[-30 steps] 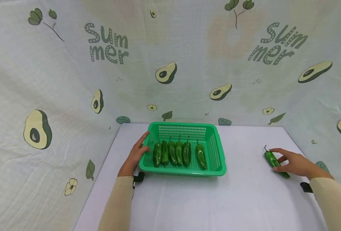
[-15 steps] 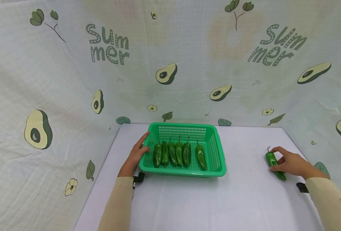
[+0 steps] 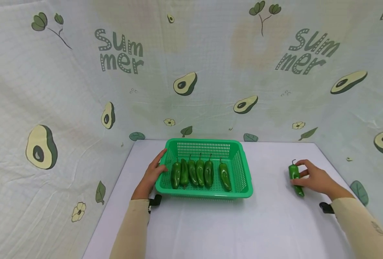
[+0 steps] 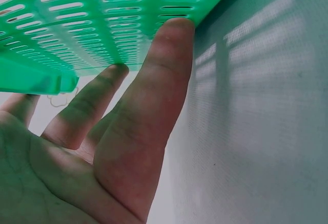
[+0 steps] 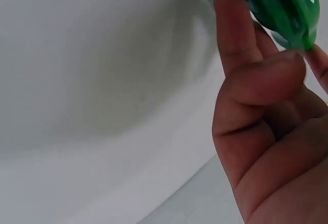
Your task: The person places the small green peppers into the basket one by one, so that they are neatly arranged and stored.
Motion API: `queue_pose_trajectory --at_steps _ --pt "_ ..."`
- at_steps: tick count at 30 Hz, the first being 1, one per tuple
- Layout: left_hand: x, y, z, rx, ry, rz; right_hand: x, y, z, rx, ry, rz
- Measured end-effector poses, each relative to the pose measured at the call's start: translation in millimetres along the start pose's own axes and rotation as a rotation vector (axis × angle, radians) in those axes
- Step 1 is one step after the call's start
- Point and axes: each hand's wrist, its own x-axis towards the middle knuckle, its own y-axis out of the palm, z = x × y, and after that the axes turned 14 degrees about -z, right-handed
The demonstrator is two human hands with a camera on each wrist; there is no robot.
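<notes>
My right hand (image 3: 318,180) pinches a long green chili pepper (image 3: 294,172) at the right of the table in the head view, stem pointing away from me. The right wrist view has the glossy green pepper (image 5: 287,8) at the top, between the fingers. On the other side, my left hand (image 3: 152,174) holds the left rim of a green plastic basket (image 3: 204,194), thumb over the rim. From below, the left wrist view has the fingers (image 4: 164,55) against its slotted outer wall. Several green peppers (image 3: 199,172) lie side by side in the basket.
A white table (image 3: 211,230) spans the space before me, its back and side edges meeting hanging cloth (image 3: 211,46) printed with avocados and leaves. Inside the basket, one pepper (image 3: 224,175) lies apart, right of the close row.
My right hand has moved left with the pepper, which has turned more upright in the head view. The left hand stays at the basket's rim.
</notes>
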Motion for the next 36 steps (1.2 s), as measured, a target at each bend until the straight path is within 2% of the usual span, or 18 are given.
queue_pose_trajectory --at_steps 5,12,18,22,25,30,36 --pt "0.9 -0.2 0.9 -0.007 0.011 -0.005 5.2 8 20 0.067 0.007 -0.031" --pt "1.5 0.0 0.7 -0.004 0.015 -0.006 12.2 13 54 0.148 -0.006 -0.026" --pt "0.7 0.1 -0.9 -0.003 0.01 -0.021 14.5 12 82 0.206 -0.05 -0.022" --pt "0.0 -1.3 0.4 0.004 -0.001 -0.014 16.3 11 100 0.256 -0.042 0.002" --pt "-0.6 -2.0 0.8 0.005 -0.008 -0.011 20.2 11 114 0.288 -0.036 0.009" --pt "-0.4 -2.2 -0.1 0.01 -0.003 -0.012 30.2 8 138 0.344 -0.072 0.006" --pt "-0.2 -0.6 0.2 -0.001 -0.006 -0.007 38.6 3 169 0.395 -0.114 0.043"
